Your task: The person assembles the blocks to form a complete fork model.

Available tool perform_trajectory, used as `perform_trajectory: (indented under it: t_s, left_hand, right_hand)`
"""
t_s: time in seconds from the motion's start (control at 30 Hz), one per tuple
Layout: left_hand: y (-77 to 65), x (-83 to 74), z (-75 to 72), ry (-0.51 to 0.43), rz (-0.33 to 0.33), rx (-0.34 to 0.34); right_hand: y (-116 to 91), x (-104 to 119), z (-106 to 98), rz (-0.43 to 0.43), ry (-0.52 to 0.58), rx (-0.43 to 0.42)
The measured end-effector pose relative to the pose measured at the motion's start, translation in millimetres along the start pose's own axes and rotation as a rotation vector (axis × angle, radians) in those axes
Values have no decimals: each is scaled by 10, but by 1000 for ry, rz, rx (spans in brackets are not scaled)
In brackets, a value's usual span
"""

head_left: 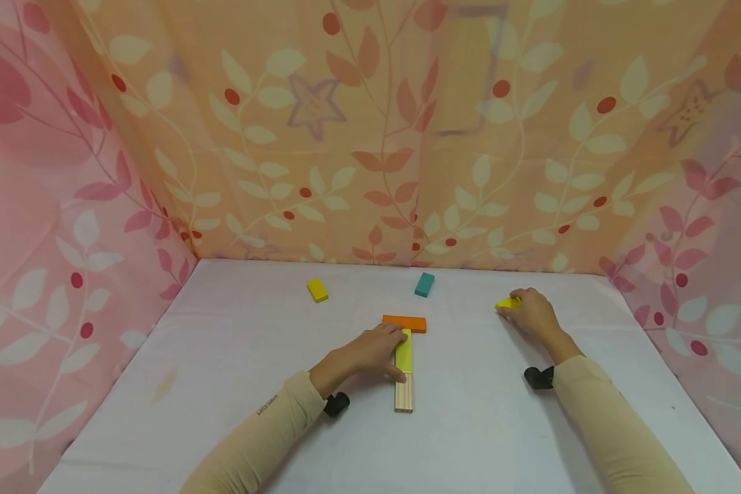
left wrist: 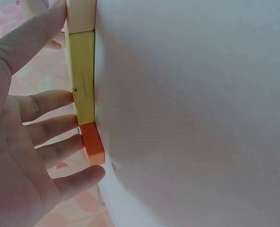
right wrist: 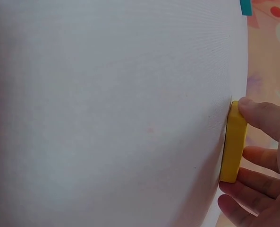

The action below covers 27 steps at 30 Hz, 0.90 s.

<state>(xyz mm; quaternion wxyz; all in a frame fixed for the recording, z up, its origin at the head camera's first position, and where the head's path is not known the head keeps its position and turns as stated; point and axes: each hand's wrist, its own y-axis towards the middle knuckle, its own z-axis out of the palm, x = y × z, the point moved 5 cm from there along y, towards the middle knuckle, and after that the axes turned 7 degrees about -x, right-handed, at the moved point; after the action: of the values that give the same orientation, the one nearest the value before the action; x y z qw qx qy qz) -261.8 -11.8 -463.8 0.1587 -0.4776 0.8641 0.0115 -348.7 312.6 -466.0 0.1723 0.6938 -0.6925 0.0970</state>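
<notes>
On the white table, an orange block [head_left: 404,324] lies crosswise at the far end of a lime-yellow block [head_left: 403,353], and a plain wood block [head_left: 404,394] continues the line toward me. My left hand [head_left: 370,353] rests along this row with fingers extended: the thumb is by the wood block, and the fingertips touch the lime-yellow and orange blocks. Farther right, my right hand [head_left: 533,315] pinches a yellow block [right wrist: 234,142] between thumb and fingers, low at the table surface. Part of that block is hidden by the hand in the head view.
Toward the back lie another yellow block [head_left: 318,289] on the left and a teal block [head_left: 425,284] near the middle. Patterned curtains [head_left: 370,137] enclose the table at the back and both sides. Black wrist devices [head_left: 336,405] hang under both forearms.
</notes>
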Motion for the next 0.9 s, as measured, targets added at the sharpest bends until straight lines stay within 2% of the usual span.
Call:
perform_trajectory:
  t_s: [0.5,0.9]
  left_hand:
    - [5,-7,-11,-14,-18,-5]
    - [2,-2,-4,-2,-10,3]
  right_hand:
    - [-3,3,-11,9,7,0]
    - [-9,-8,-10,51,32,27]
